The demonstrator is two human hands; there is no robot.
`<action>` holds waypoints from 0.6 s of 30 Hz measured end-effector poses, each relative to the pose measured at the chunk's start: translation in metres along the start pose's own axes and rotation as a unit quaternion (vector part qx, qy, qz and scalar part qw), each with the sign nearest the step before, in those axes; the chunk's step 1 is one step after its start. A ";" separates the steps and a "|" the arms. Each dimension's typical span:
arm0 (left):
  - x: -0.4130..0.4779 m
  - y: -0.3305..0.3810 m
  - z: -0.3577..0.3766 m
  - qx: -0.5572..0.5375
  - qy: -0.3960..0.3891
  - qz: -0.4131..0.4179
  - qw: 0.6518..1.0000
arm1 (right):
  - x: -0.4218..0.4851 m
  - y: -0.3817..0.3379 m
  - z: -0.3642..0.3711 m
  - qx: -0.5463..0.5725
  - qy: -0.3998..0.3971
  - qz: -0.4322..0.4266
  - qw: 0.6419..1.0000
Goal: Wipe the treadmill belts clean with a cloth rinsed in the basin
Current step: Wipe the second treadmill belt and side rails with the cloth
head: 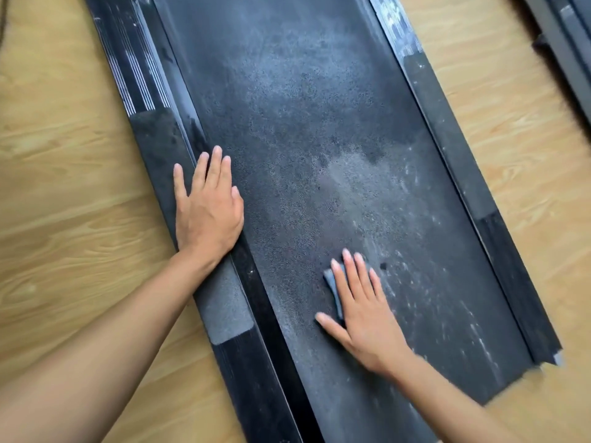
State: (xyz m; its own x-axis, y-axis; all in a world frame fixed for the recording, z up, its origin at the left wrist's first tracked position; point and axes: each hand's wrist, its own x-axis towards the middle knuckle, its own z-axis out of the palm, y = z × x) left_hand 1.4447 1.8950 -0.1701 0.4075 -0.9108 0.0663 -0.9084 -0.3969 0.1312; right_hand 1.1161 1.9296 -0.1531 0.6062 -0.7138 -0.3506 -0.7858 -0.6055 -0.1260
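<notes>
A black treadmill belt [297,129] runs diagonally through the view, speckled with pale dust and streaks. My right hand [361,308] lies flat with straight fingers on a small grey-blue cloth [334,287], pressing it onto the lower part of the belt. Only the cloth's left edge shows beside my fingers. My left hand [206,206] rests flat, fingers straight, on the treadmill's left side rail [160,139] with its fingertips reaching the belt's edge. The basin is not in view.
Light wood-grain floor [64,193] lies on both sides of the treadmill. The right side rail [473,174] borders the belt. The dark frame of another machine [566,46] shows at the top right corner.
</notes>
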 end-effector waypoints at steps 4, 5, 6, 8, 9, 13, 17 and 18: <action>-0.001 -0.001 0.007 -0.004 0.000 -0.003 1.000 | -0.033 0.000 0.017 -0.002 -0.042 0.041 0.998; 0.000 0.000 0.008 -0.004 0.000 -0.001 1.000 | -0.006 -0.005 0.009 0.005 -0.025 0.048 0.999; 0.001 0.001 0.009 -0.002 0.002 -0.003 1.000 | 0.029 -0.009 0.000 0.014 -0.002 0.049 0.999; 0.000 0.001 0.010 0.009 0.007 -0.009 1.000 | 0.112 -0.017 -0.021 0.027 0.050 0.052 0.997; 0.000 0.002 0.011 0.012 0.009 -0.007 1.000 | 0.153 -0.019 -0.035 0.030 0.068 0.062 0.995; 0.001 0.004 0.006 0.015 0.003 -0.003 1.000 | 0.244 -0.023 -0.075 0.044 0.071 0.075 0.994; 0.000 0.005 -0.002 0.018 -0.006 -0.001 1.000 | 0.168 -0.010 -0.055 0.032 0.045 0.034 0.998; 0.000 0.006 -0.002 0.019 -0.008 0.003 1.000 | 0.125 -0.003 -0.042 0.027 0.035 0.033 0.998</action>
State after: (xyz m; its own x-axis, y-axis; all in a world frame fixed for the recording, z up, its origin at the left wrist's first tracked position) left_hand 1.4395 1.8932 -0.1671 0.4009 -0.9147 0.0502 -0.9138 -0.3953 0.0935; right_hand 1.1995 1.8270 -0.1579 0.5578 -0.7758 -0.2948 -0.8291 -0.5371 -0.1553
